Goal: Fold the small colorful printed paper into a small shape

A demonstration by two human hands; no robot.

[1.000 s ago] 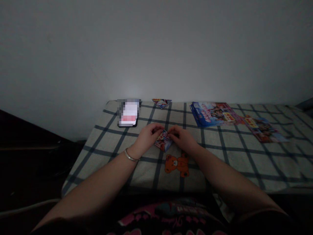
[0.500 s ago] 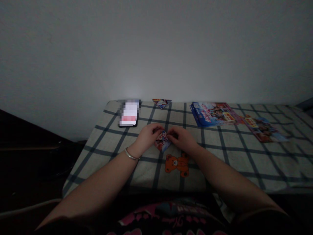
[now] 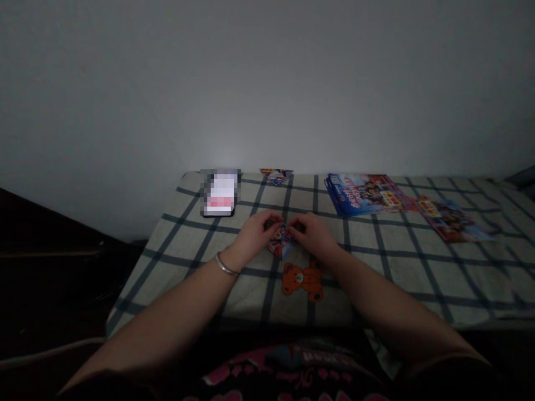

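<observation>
Between my hands, on the checked tablecloth, is a small folded piece of colourful printed paper [image 3: 281,245], its lower end tapering to a point toward me. My left hand [image 3: 259,231], with a silver bangle on the wrist, pinches its upper left part between thumb and fingers. From the other side my right hand [image 3: 311,234] pinches the upper right part with bent fingers. The fingertips hide the paper's top corners. An orange bear picture [image 3: 303,281] lies just below the paper, near my right wrist.
A phone [image 3: 221,192] with a lit, blurred screen lies at the back left. By the wall rests another folded paper triangle [image 3: 276,176]. Stacked printed leaflets [image 3: 361,194] lie at the back right, with one more leaflet [image 3: 455,220] beside them. The checked tablecloth [image 3: 179,262] covers the table.
Both hands have shifted slightly, with the thumbs and fingertips closer together over the paper's top. The folded paper has turned or moved a little to the right. Everything else stays put.
</observation>
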